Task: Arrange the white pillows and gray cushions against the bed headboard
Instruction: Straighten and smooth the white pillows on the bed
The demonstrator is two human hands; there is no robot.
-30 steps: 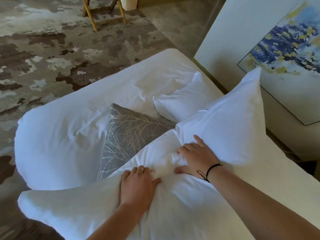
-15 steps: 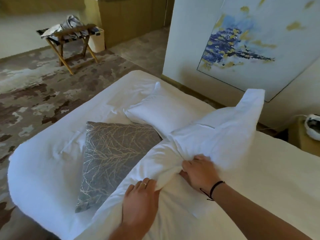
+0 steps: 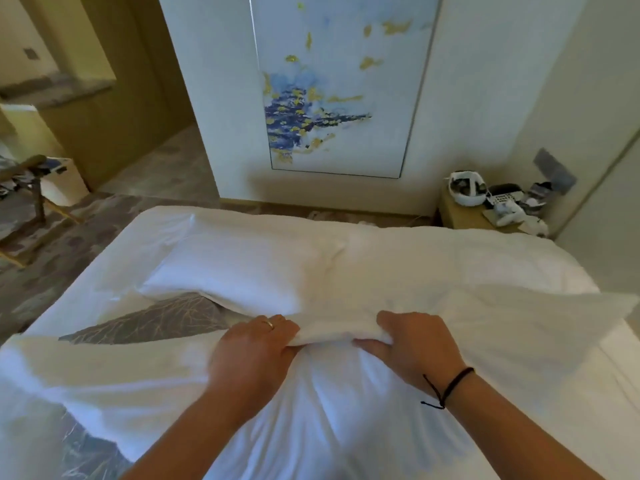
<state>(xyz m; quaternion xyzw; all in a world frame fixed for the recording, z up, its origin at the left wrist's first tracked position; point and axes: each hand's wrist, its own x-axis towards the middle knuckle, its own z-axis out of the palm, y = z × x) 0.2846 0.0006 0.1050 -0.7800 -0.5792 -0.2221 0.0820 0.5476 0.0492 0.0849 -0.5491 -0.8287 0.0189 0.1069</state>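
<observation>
Hands meet at the middle of a large, soft white fabric pillow (image 3: 346, 410) that lies across the near part of the white-sheeted bed (image 3: 433, 258). The left hand (image 3: 254, 351), a ring on one finger, is clamped over a bunched fold of the pillow's upper edge. The right hand (image 3: 414, 344), with a thin black cord at the wrist, is closed on the same fold just beside it, thumb tucked under. Gripping at the centre with both hands probably lets the person pinch the filling and haul the whole limp pillow as one piece, rather than have it sag from a corner.

The held pillow is plump at its two ends, which flare out left and right, and creased into radiating wrinkles where the hands squeeze it. Its cover is plain and smooth. Beyond it a second white rectangular pillow (image 3: 242, 271) lies flat on the sheet, touching the held one along its near edge. A gray cushion with a pale branch pattern (image 3: 156, 320) is wedged between the two, mostly covered, only a tilted strip showing.

No headboard is visible here, so where the pillow must go cannot be told. Judging from this, nothing is arranged yet.
</observation>
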